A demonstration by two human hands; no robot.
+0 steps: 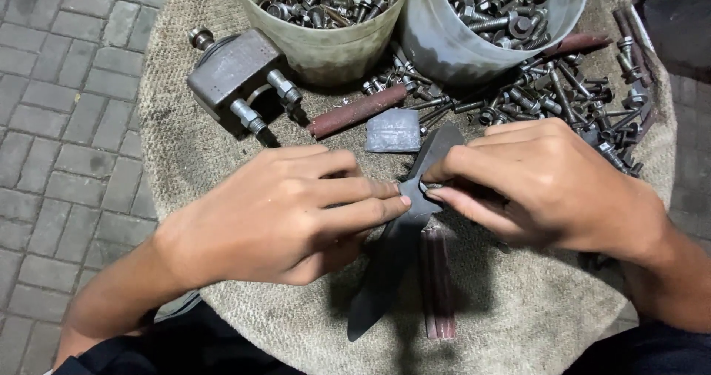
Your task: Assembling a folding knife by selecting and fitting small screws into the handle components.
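Observation:
My left hand [285, 216] and my right hand [548, 186] meet over a long, dark, flat metal blade [385, 271] that lies slantwise on a burlap-covered round surface [518, 316]. Left fingers press on the blade's middle. The thumb and fingers of my right hand pinch a small metal part, perhaps a bolt or nut [432, 188], at the same spot on the blade; it is mostly hidden. A rusty reddish bar [437, 286] lies under the blade's lower half.
Two plastic buckets [326, 53] [452, 49] full of bolts and nuts stand at the back. Loose bolts [563, 97] lie scattered at right. A grey metal block with fittings [233, 75], a rusty rod [355, 111] and a small grey plate [392, 132] lie nearby. Brick paving [59, 123] surrounds.

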